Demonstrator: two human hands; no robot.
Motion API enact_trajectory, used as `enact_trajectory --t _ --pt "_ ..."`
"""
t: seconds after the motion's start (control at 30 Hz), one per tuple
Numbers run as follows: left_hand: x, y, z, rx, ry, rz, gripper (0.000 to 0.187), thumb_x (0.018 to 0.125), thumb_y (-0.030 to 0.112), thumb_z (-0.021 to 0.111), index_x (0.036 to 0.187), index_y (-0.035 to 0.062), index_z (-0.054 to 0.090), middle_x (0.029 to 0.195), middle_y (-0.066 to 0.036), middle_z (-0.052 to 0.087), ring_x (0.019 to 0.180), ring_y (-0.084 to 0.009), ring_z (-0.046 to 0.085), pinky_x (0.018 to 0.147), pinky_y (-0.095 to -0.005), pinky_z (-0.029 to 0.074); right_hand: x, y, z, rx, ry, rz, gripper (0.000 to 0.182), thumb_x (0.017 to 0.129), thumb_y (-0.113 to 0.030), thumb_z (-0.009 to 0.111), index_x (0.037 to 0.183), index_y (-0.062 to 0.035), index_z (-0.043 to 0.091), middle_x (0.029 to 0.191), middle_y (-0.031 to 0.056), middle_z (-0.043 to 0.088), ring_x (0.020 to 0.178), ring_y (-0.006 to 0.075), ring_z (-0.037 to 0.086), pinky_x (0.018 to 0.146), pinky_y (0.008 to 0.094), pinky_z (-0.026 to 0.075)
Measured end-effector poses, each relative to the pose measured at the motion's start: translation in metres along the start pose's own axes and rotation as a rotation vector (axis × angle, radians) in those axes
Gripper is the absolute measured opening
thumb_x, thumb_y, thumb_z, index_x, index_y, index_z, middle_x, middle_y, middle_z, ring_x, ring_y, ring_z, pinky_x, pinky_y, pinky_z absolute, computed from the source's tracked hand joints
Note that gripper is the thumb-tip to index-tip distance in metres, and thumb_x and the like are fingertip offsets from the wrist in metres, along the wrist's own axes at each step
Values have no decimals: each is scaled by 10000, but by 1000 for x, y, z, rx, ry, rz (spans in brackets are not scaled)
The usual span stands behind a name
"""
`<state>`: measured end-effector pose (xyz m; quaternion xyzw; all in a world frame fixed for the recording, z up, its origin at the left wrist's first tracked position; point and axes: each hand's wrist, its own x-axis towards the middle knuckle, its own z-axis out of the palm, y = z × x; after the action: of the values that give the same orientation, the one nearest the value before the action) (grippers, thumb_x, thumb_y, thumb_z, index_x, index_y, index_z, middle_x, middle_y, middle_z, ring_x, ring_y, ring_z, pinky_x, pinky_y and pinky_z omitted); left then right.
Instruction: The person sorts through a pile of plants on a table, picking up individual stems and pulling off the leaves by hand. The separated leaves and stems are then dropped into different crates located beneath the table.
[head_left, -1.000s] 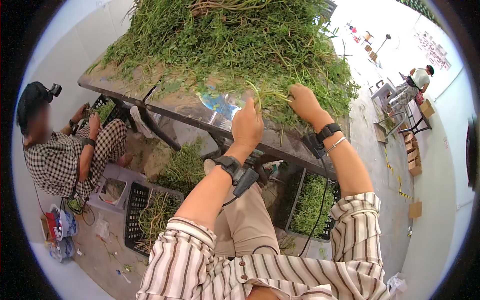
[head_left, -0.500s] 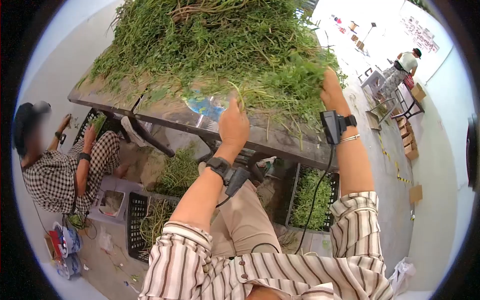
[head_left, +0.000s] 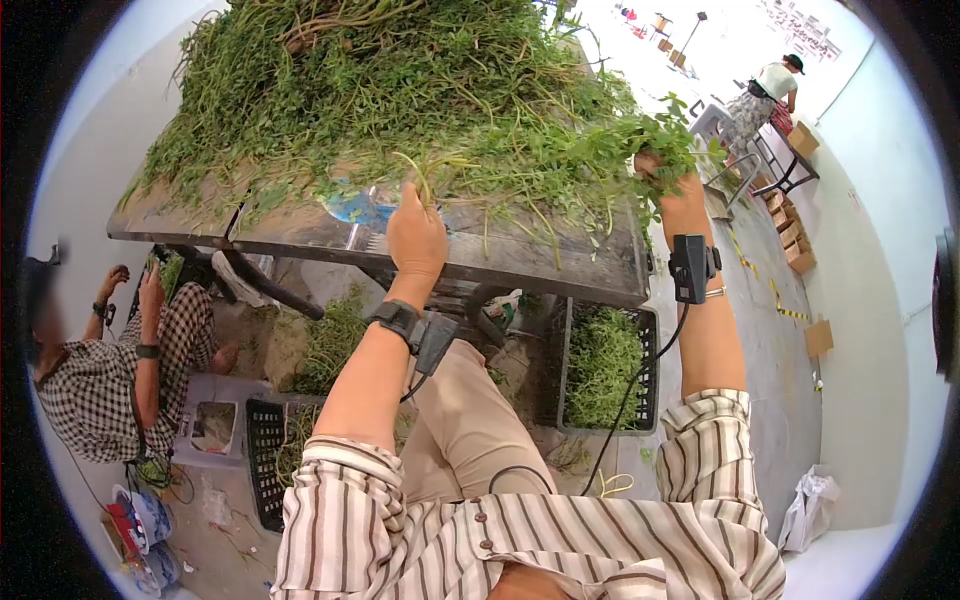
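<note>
Below the right hand point(head_left: 668, 180), a dark crate point(head_left: 640, 345) on the floor holds cut greens; another black crate point(head_left: 262, 440) sits lower left of the left hand point(head_left: 416, 235), with stems in it. Both hands work at the edge of a worn wooden table point(head_left: 540, 265) heaped with a pile of leafy herbs point(head_left: 420, 90). The left hand pinches a few pale stems point(head_left: 425, 170) upright at the pile's near edge. The right hand is closed around a leafy bunch point(head_left: 655, 140), off to the right. A seated person in a checked shirt point(head_left: 85, 395) is far left.

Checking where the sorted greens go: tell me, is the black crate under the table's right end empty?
No, the black crate under the table is filled with green stems nearly to its rim.
</note>
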<state>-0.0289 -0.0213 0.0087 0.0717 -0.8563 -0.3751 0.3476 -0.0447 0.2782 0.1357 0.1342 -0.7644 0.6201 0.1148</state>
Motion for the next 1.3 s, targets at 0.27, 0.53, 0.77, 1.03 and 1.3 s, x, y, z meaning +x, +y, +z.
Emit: enact_trajectory --t 0.27,0.53,0.77,1.03,1.3 --pt "-1 -2 2 25 7 26 131 857 85 529 954 33 458 709 -204 584 675 -414 555 564 -506 418 8 90 -61 -22 -94 -344 392 869 0 436 1212 -124 580 1305 39 522 1227 207 446 1122 355 263" --pt "-1 0 1 36 -13 -39 156 858 122 548 953 32 463 724 -199 596 693 -409 568 568 -503 423 -3 34 -35 -600 26 -164 317 838 -22 491 1121 -87 620 1221 69 563 1165 221 478 1033 350 350" --pt "-1 -4 -3 -27 25 -16 209 877 128 528 1046 13 488 727 -211 605 657 -399 578 561 -485 436 -34 45 0 -222 -65 -64 263 900 -83 480 1141 -32 570 1051 45 597 939 175 566 827 289 444" --pt "-3 -24 -45 -902 -134 -344 261 993 245 394 979 18 522 603 -14 429 536 -110 390 515 -295 367 -81 173 5 15 159 158 234 923 -95 482 1124 -1 555 1058 74 588 925 159 551 769 313 466" --pt "-86 -110 -140 -806 161 -487 322 951 290 469 1057 1 566 757 -11 553 634 -99 499 561 -255 415 -74 229 -16 -723 70 -229 246 888 -179 546 1051 -1 589 979 133 646 873 270 601 722 360 466"
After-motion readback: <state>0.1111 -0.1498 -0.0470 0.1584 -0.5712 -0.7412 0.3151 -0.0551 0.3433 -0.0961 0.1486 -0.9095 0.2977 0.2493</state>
